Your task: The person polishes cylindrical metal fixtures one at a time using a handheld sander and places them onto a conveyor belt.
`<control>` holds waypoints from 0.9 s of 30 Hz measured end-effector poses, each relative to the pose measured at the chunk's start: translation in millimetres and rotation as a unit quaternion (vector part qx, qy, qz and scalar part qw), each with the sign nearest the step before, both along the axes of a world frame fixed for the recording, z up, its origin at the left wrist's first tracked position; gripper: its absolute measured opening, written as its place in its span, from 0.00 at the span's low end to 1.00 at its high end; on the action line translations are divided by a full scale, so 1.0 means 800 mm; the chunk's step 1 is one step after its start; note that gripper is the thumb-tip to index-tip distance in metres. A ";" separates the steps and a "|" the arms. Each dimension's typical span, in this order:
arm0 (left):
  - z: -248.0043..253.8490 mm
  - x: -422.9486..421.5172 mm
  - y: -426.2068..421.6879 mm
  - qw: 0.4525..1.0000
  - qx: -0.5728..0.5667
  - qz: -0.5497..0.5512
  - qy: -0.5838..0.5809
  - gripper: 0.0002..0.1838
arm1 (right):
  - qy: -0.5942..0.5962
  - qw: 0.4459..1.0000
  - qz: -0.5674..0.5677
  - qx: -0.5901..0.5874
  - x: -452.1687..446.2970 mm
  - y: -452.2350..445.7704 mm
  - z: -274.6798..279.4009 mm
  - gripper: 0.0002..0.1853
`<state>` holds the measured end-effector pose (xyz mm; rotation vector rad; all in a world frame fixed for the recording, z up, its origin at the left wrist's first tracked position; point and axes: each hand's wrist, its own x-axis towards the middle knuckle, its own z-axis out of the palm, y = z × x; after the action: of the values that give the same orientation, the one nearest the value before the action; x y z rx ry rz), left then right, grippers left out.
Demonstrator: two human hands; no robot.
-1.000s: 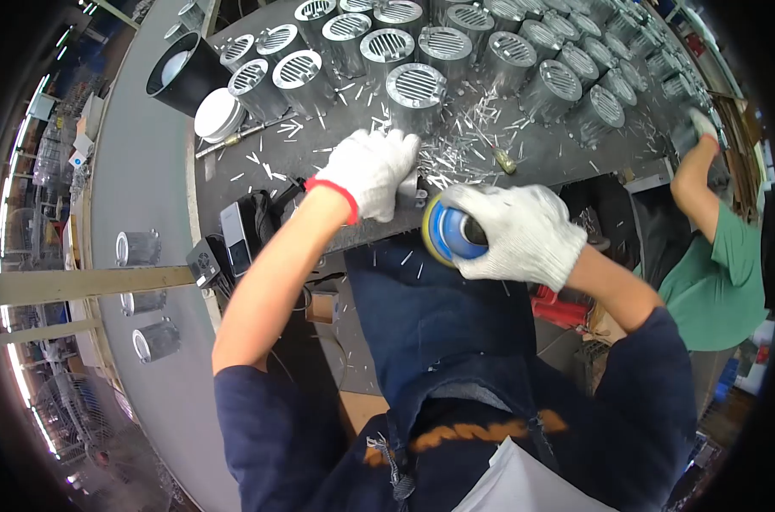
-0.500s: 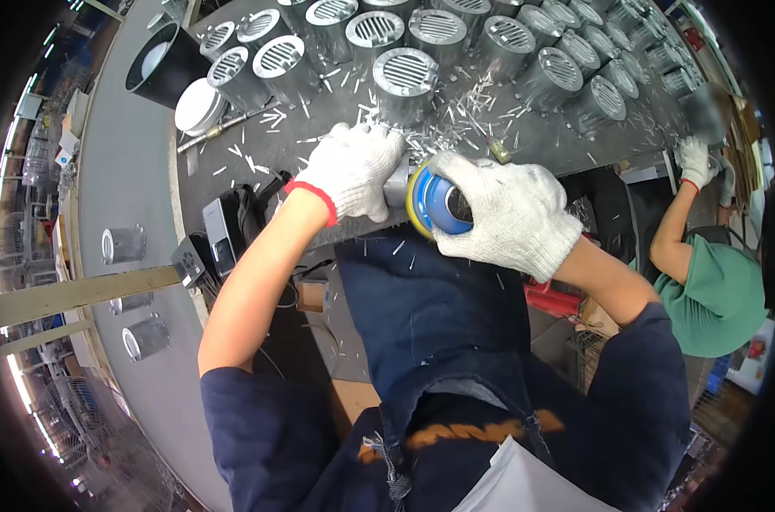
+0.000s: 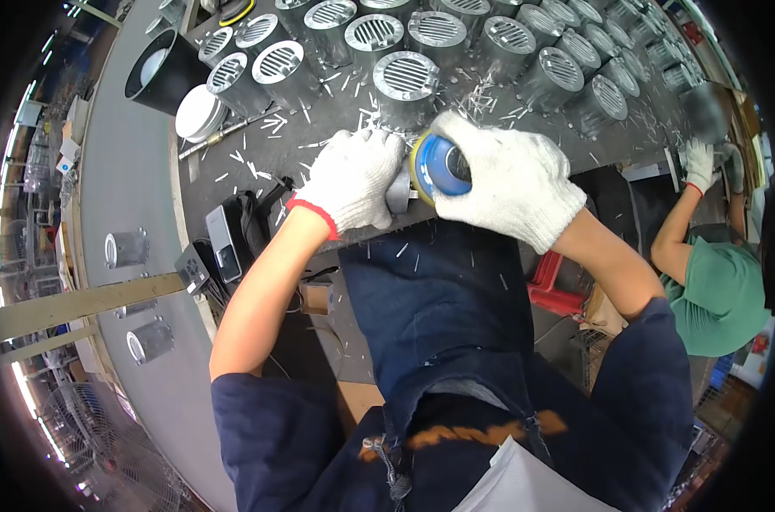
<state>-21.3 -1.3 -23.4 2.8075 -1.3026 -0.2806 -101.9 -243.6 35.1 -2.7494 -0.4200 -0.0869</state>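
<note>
My right hand (image 3: 515,181), in a white knit glove, grips a round palm sander (image 3: 441,169) with a blue body and a yellow pad edge. The sander's pad faces left, against the end of a silver metal cylinder (image 3: 399,193). Around that cylinder my left hand (image 3: 357,177) is closed, in a white glove with a red cuff. Most of the cylinder is hidden by the glove and sander. Just beyond stands a metal canister (image 3: 406,81) with a slotted round lid, among several like it.
White slivers (image 3: 272,126) litter the dark bench. A black bucket (image 3: 159,68), stacked white discs (image 3: 200,113) and a thin metal rod tool (image 3: 229,134) lie left. A boxy device (image 3: 223,243) sits near my left forearm. At right, a co-worker in a green shirt (image 3: 720,294) is close by.
My right hand and the sander have shifted slightly up, toward the bench. The brass-coloured tool beyond my right hand has gone out of sight. My left hand keeps its grip.
</note>
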 end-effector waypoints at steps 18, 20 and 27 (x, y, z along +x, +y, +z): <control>0.040 0.008 -0.014 0.973 0.158 0.002 0.168 0.48 | 0.027 0.999 -0.001 0.019 -0.035 -0.022 -0.021 0.37; 0.033 0.005 -0.008 0.979 0.110 0.024 0.172 0.49 | 0.044 0.999 0.013 0.020 -0.024 -0.014 -0.026 0.38; 0.025 -0.016 0.002 0.990 0.075 0.029 0.119 0.46 | 0.028 0.999 0.024 -0.032 -0.008 0.002 -0.019 0.39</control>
<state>-34.4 0.5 -3.8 2.8139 -1.1934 -0.7157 -108.1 -242.0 20.1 -2.7944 -0.4801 0.0166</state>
